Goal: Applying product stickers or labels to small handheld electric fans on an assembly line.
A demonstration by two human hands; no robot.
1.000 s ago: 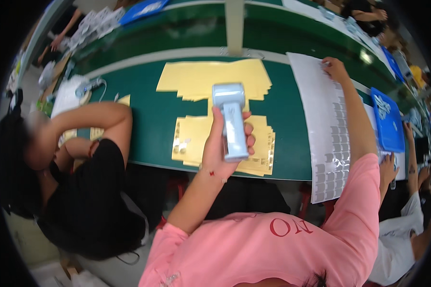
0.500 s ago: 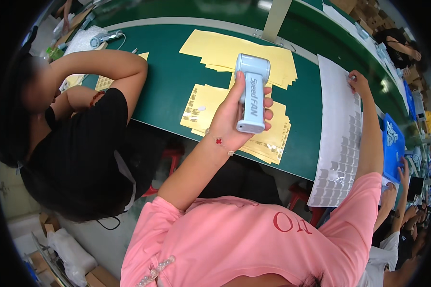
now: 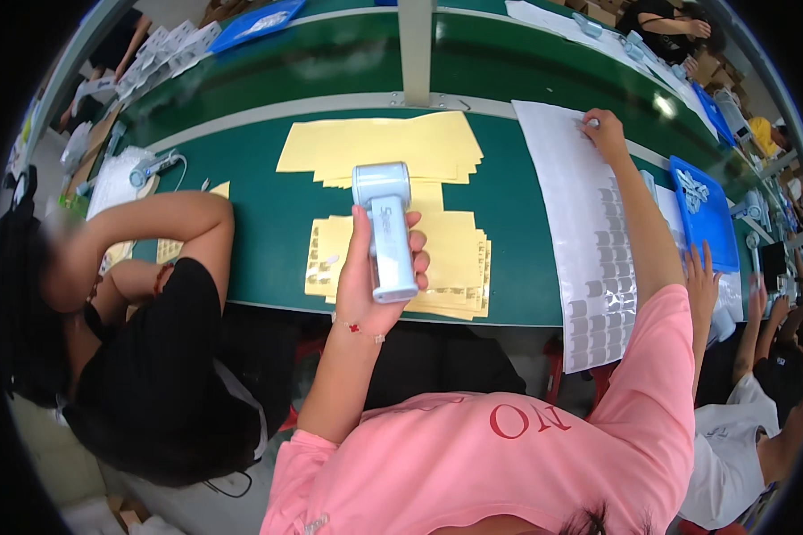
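My left hand (image 3: 359, 283) is wrapped round a light-blue handheld fan (image 3: 390, 234), held upright above the table with its round head at the top. Yellow sheets lie beneath it: a near stack (image 3: 455, 259) bearing rows of small labels, and plain-looking sheets (image 3: 375, 147) farther back. At the far end of a long white label sheet (image 3: 567, 214) is my right hand (image 3: 608, 135), its fingers pinched together; what they hold is too small to make out. Grey labels (image 3: 602, 290) cover the near right portion of that sheet.
A person in black (image 3: 161, 348) sits at my left, arms folded on the green table (image 3: 263, 192). On the right stands a blue tray (image 3: 712, 232) with small pale parts, beside another person's hand (image 3: 702, 276). A metal post (image 3: 415, 53) rises behind the table.
The view has turned, so the table and sheets sit lower and farther left in the picture. The fan is still in my left hand, its printed face tilted differently. My right hand remains at the sheet's far end.
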